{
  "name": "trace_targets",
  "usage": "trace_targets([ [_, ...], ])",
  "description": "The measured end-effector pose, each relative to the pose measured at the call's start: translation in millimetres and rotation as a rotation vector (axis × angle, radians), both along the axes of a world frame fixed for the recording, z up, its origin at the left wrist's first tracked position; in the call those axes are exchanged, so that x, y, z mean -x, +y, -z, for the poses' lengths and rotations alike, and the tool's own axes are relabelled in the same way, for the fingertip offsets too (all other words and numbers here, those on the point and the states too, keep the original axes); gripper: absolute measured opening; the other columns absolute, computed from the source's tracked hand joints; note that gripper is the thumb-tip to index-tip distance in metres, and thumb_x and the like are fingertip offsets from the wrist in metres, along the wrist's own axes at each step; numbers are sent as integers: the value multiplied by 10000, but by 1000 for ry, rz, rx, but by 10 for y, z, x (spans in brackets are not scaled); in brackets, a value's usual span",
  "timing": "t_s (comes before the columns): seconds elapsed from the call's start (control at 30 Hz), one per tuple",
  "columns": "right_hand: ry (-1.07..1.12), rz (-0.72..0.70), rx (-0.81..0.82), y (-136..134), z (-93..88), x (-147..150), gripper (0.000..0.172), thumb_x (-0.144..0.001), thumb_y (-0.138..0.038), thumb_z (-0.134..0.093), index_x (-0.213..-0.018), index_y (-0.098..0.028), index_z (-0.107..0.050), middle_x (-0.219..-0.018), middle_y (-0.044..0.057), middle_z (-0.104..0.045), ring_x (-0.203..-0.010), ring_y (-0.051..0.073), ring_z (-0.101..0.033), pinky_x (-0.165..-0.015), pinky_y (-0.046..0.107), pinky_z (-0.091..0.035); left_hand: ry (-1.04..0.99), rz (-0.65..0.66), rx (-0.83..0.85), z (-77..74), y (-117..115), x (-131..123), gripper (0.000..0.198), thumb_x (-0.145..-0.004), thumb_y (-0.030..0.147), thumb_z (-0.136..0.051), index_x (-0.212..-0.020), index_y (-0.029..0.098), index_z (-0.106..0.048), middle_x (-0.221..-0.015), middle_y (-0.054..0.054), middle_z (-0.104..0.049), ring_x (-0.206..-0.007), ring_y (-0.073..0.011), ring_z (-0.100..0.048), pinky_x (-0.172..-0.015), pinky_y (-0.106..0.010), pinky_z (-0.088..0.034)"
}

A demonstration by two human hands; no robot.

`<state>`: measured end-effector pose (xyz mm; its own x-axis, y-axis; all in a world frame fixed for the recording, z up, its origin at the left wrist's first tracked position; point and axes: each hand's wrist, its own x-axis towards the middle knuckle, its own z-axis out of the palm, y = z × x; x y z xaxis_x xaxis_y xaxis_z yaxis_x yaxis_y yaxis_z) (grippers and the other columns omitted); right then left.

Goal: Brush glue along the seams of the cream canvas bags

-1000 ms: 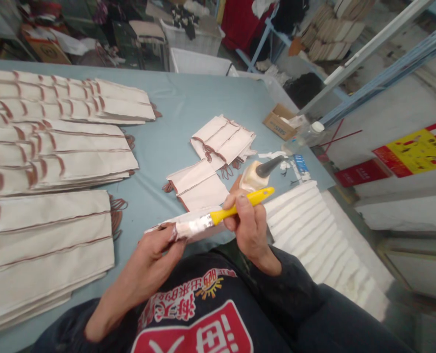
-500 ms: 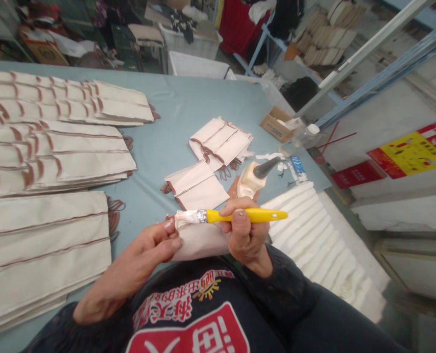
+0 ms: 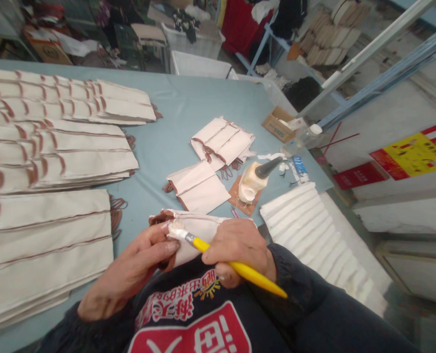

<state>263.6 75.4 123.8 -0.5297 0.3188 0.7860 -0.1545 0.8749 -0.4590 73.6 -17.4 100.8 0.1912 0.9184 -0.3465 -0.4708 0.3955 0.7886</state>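
Observation:
My right hand (image 3: pixel 242 250) is closed around the yellow handle of a paintbrush (image 3: pixel 236 267). Its bristles, caked with a white paste, touch the left end of a cream fabric piece (image 3: pixel 203 223) with brown edging. My left hand (image 3: pixel 148 250) pinches that same end between thumb and fingers, close beside the bristles. Part of the fabric piece is hidden under my right hand. Just beyond my hands stands a cream plastic container with a dark spout (image 3: pixel 253 181), on a brown square (image 3: pixel 240 198). White paste shows at its opening.
Overlapping stacks of cream fabric pieces with brown trim (image 3: pixel 56 215) cover the table's left side. Smaller folded pieces (image 3: pixel 198 186) lie ahead of me. White pleated fabric (image 3: pixel 299 235) is at right. A small cardboard box (image 3: pixel 277 125) and a clear bottle (image 3: pixel 301 139) stand by the right edge.
The paintbrush has swung from level to slanting, its handle end now lower and nearer my body. My right hand has turned knuckles up. More of the fabric piece's brown edge shows by my left hand.

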Motion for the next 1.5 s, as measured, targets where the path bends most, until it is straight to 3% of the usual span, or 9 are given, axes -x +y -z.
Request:
trace_targets([
  [0.17,131,274,97,91,115,59,240,-1076,-291,-462,-936,-246,-653,-642,-37,-678,-535,137,-665,-543,262,-571,-22,-89,26,-14,32,-23,410,-766,423,-907,-646,176,-601,-624,43,-510,-537,-84,-383,-474,-199,-334],
  [0.3,136,303,122,32,144,84,213,-1056,-284,-485,-960,-259,-673,-651,-30,-676,-515,146,-643,-529,279,-569,-56,-100,64,15,45,-17,362,-721,406,-943,-713,160,-677,-670,35,-571,-528,-66,-381,-454,-176,-311],
  [0.5,77,212,237,-57,107,57,264,-1081,-320,-468,-907,-250,-654,-597,-50,-607,-441,114,-543,-466,240,-495,-46,-86,51,25,45,8,311,-731,374,-926,-730,148,-711,-680,10,-623,-531,-67,-396,-459,-175,-315],
  [0.7,201,402,431,88,193,92,302,-1103,-353,-441,-912,-220,-633,-575,-76,-501,-418,86,-470,-409,192,-401,-61,-68,69,40,32,16,243,-749,323,-897,-764,152,-724,-655,23,-601,-513,-60,-399,-464,-178,-303],
  [0.8,210,492,373,134,268,75,282,-1105,-355,-445,-960,-210,-638,-617,-63,-538,-473,96,-526,-471,213,-464,-61,-100,85,19,24,16,249,-721,322,-915,-758,148,-740,-684,9,-631,-510,-62,-413,-456,-182,-327],
  [0.97,-81,518,275,135,401,47,261,-1112,-329,-440,-1106,-202,-668,-754,-6,-686,-645,132,-678,-651,259,-579,-70,-130,89,-34,37,47,229,-685,277,-934,-713,139,-753,-678,-10,-660,-522,-79,-470,-449,-178,-364],
  [1.13,-175,477,323,161,508,139,276,-1106,-338,-466,-1127,-176,-689,-866,49,-744,-727,157,-707,-758,290,-594,-108,-169,83,-4,96,172,228,-691,286,-927,-830,157,-799,-722,-19,-704,-624,-129,-603,-614,-215,-523],
  [1.33,-85,498,275,157,710,246,292,-1109,-325,-435,-1086,-182,-688,-816,29,-709,-678,157,-677,-660,288,-566,102,-138,-59,60,13,193,89,-762,257,-784,-781,183,-740,-616,50,-551,-563,-115,-458,-607,-244,-451],
  [1.5,9,548,306,111,834,159,253,-1097,-326,-466,-1099,-201,-686,-785,9,-657,-597,142,-598,-556,279,-490,277,-63,-224,37,-137,98,170,-873,298,-675,-948,176,-767,-849,-43,-700,-796,-211,-565,-800,-352,-472],
])
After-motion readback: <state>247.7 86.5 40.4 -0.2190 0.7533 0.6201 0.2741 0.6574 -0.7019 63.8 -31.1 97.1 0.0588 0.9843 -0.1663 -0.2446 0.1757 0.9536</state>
